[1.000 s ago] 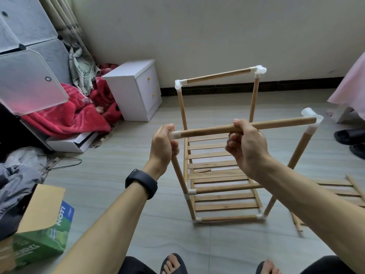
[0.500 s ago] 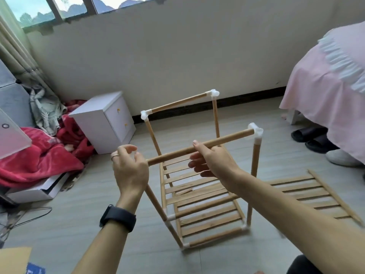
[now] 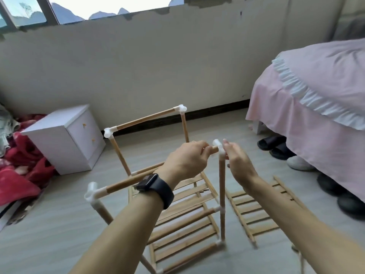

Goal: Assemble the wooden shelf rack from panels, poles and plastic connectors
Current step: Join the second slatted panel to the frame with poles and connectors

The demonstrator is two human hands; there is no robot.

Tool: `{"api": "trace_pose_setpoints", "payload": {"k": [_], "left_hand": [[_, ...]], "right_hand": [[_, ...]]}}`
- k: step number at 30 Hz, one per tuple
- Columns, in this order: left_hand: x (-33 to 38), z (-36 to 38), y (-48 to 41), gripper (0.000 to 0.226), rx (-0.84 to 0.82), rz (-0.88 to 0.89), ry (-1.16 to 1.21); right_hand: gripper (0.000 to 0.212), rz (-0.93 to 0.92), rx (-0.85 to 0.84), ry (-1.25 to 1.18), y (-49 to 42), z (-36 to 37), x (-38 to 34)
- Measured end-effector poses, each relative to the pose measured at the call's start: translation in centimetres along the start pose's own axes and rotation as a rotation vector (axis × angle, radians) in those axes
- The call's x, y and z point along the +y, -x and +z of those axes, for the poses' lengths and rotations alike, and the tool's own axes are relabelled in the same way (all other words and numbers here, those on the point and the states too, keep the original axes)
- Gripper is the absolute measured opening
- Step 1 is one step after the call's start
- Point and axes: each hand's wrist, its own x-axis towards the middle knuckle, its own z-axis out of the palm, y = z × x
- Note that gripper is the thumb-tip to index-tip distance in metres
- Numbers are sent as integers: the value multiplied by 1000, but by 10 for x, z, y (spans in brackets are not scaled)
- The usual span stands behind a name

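Head view shows the left hand (image 3: 187, 163) clamped round the top pole (image 3: 122, 184) at the corner connector (image 3: 218, 146), the right hand (image 3: 237, 163) with fingers straight against it, and the rack (image 3: 183, 224) standing on the floor (image 3: 49, 244); a skewed push risks an unseated joint or a tipped frame.

Half-built wooden rack (image 3: 222, 194) stands upright, white connectors (image 3: 92, 192) fitted.

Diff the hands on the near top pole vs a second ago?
Left hand slid along the pole from left end to right end, gripping it by the corner connector. Right hand let go, now open beside that connector. Rack upright, spare panel on floor: unchanged.
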Motion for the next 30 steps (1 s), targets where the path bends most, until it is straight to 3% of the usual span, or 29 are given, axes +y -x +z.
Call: {"api": "trace_pose_setpoints", "payload": {"k": [2, 7, 30], "left_hand": [[-5, 2, -2, 24, -11, 11, -2], [-14, 0, -1, 30, -15, 7, 18], [-21, 16, -13, 34, -36, -34, -93]], "right_hand": [[51, -52, -80, 42, -1, 1, 4], [46, -108, -72, 25, -5, -4, 14], [48, -58, -27, 61, 1, -1, 5]]}}
